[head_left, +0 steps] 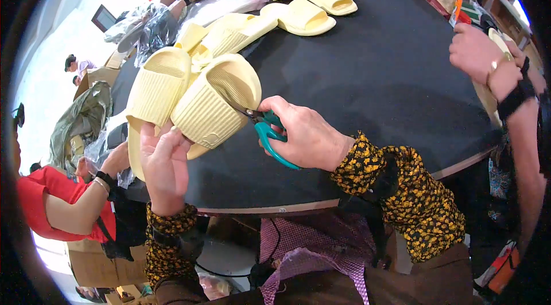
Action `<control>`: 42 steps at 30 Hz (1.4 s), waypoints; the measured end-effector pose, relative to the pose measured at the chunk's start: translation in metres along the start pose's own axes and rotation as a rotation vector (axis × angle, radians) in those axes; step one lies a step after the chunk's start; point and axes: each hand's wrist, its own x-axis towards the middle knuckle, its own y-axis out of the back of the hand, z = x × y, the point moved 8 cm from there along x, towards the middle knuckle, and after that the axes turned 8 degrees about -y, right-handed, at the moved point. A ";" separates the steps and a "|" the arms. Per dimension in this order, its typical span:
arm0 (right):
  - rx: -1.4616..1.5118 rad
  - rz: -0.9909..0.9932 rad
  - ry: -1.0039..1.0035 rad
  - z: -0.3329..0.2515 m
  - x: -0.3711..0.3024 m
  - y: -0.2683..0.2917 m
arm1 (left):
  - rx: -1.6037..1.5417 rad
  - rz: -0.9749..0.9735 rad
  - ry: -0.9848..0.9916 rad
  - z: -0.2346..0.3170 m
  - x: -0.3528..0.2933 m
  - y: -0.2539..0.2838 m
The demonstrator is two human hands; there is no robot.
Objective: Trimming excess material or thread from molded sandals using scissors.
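Note:
My left hand [165, 170] grips a pale yellow slide slipper [208, 111] with a ribbed strap, fingers and thumb at its lower edge. A second yellow slipper [159, 88] stands close against it on the left; whether my fingers hold that one too is hard to tell. In my right hand [310, 135] is a pair of scissors [270, 143] with teal handles. The dark blades reach in at the right edge of the slipper's strap, and their tips are partly hidden there. Further yellow slippers [229, 34] lie just behind these two.
More yellow slippers [304, 16] lie on the round black table [367, 75] toward the far side. Clear plastic bags [229, 0] are heaped at the far left. Co-workers' arms reach in at the left [86, 207], far side and right [516, 92], one with a slipper.

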 end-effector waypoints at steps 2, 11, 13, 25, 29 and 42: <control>-0.005 -0.015 -0.027 0.001 0.001 -0.002 | -0.006 -0.010 0.013 -0.001 -0.002 -0.002; -0.010 0.006 -0.018 0.001 0.001 0.000 | 0.016 -0.018 -0.001 -0.006 -0.002 -0.010; -0.011 0.010 -0.020 0.001 0.002 0.001 | -0.011 0.006 0.022 -0.009 -0.002 -0.010; 0.013 -0.006 -0.051 0.003 0.002 -0.001 | 0.070 -0.009 -0.016 -0.008 -0.005 -0.017; 0.059 -0.014 -0.077 0.008 0.005 0.001 | 0.117 -0.036 -0.004 -0.008 -0.007 -0.021; 0.080 0.064 -0.047 0.004 0.005 0.008 | 0.077 -0.032 0.002 -0.025 -0.008 -0.015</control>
